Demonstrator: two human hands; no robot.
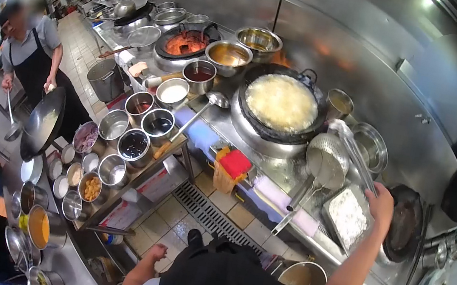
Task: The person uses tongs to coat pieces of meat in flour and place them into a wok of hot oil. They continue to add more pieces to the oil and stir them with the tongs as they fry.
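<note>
My right hand (380, 205) is closed around long metal tongs (362, 159). A whitish, coated piece (339, 126) sits at their far tips, beside the rim of a wok (241, 97) full of bubbling pale oil (281, 102). Just below that hand lies a metal tray (332, 203) with white powder (350, 218). Under the tongs, a perforated strainer (328, 153) rests on the steel counter. My left hand (157, 251) hangs low over the tiled floor, its fingers curled and nothing visible in them.
Metal pots of sauces and ingredients crowd the left cart (173, 150). A ladle (217, 99) reaches across it to the stove. Another person (35, 50) stands at left holding a wok (43, 123) and ladle. A dark wok (403, 223) is at right, a bucket (313, 270) below.
</note>
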